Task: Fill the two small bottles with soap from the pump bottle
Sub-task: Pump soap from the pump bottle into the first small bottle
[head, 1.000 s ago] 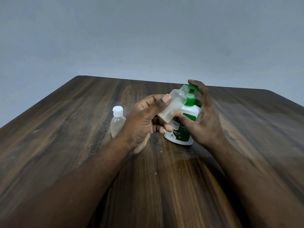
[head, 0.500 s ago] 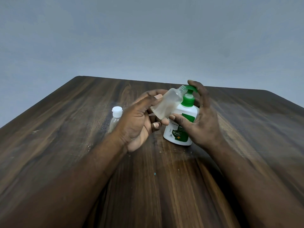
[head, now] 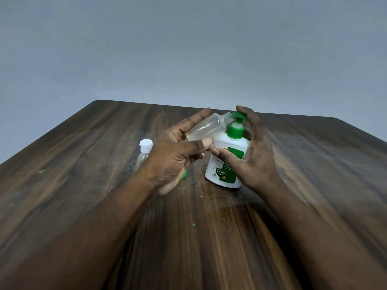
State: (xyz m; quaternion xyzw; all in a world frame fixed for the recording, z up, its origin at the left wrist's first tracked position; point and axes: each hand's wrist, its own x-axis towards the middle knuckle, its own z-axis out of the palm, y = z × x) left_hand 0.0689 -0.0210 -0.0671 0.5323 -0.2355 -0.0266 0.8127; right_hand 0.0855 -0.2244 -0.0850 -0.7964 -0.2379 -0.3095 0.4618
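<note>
At mid-table my left hand (head: 173,155) grips the open bottle (head: 206,128), long axis tilted up-right, mouth at the pump head (head: 237,116), seemingly touching. Right hand (head: 257,160) wraps the pump bottle (head: 226,164), finger atop the pump head. Capped bottle (head: 144,152) stands left, behind my left hand.

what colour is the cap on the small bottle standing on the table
White: a flip cap on the small clear plastic bottle, seen in the head view.

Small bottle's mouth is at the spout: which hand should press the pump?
Right. The right hand arches over the green pump head, thumb on the pump bottle; the left hand is occupied holding the open small bottle tilted at the spout.
</note>
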